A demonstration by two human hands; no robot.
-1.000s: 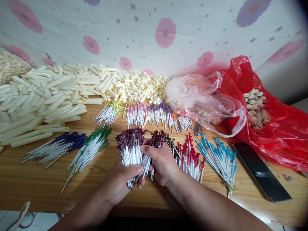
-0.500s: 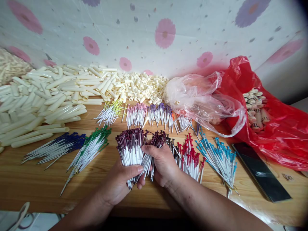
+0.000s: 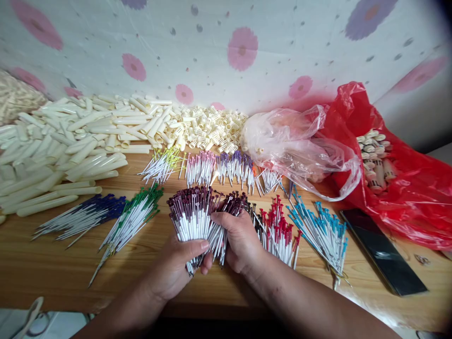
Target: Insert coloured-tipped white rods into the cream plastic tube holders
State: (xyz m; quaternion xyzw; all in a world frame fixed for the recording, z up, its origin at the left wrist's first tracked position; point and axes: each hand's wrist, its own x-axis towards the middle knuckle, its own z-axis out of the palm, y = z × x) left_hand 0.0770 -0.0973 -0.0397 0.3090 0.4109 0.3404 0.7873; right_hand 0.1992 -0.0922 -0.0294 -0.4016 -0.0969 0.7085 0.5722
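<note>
A thick bunch of pen refills with dark maroon ends stands upright between my hands. My left hand wraps round its larger, left part, thumb across the white shafts. My right hand grips the right part, thumb pressed over the refills just below their maroon ends. Both parts touch in the middle. Just right of my right hand lie red-ended refills. Blue-ended refills fan out beyond these. To the left lie green-ended refills and dark-blue-ended refills.
Cream pen barrels and short cream slotted tubes are heaped along the back. Smaller refill piles with yellow, pink and purple ends lie before them. At right are a clear plastic bag, a red bag and a black phone.
The maroon-ended bunch has spread slightly wider at the top, and its two parts have come closer together. My right thumb has shifted a little to the right. The other piles stay put.
</note>
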